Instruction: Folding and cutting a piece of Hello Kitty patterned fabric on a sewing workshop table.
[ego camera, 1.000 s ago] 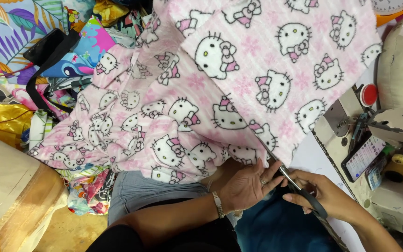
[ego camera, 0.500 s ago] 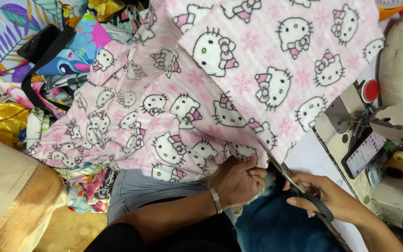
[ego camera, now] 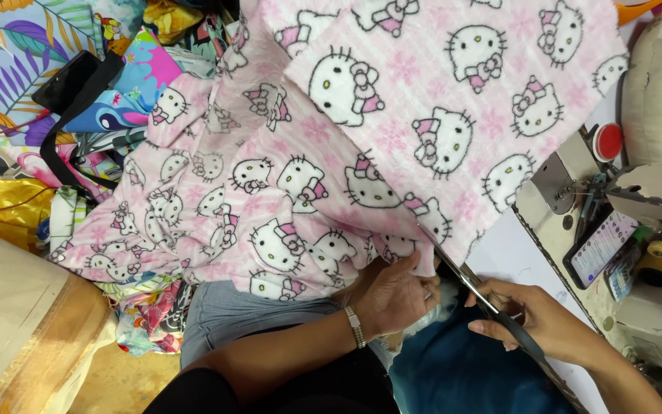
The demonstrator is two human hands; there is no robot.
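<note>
Nearest the camera, the left hand (ego camera: 398,295) closes on the near edge of the pink cartoon-cat fabric (ego camera: 392,146), thumb and fingers pinching the hem together just left of the cut line; a metal wristband (ego camera: 355,327) sits on that wrist. Just to its right, the right hand (ego camera: 539,318) is wrapped around the dark handles of the scissors (ego camera: 475,287), fingers clamped on them. The scissor blades run up and to the left, meeting the fabric's near edge beside the left hand; whether the blades stand apart or together cannot be told, since the cloth hides their tips. Below both hands lies dark teal cloth (ego camera: 469,368), and left of it a grey-blue cloth (ego camera: 231,314) shows under the pink hem.

The pink fabric spreads from the hands far and left, a smooth upper layer lying over a crumpled lower one, its right edge slanting along the white tabletop (ego camera: 511,253). That bare strip of table is the only open room, narrow, between the fabric edge and a sewing machine (ego camera: 653,192) at the right, with a phone (ego camera: 601,247) leaning against it. To the left, piled printed fabrics (ego camera: 32,92) crowd right up to the pink cloth, with a black strap (ego camera: 63,123) across them and a tan surface (ego camera: 9,322) at the near left.
</note>
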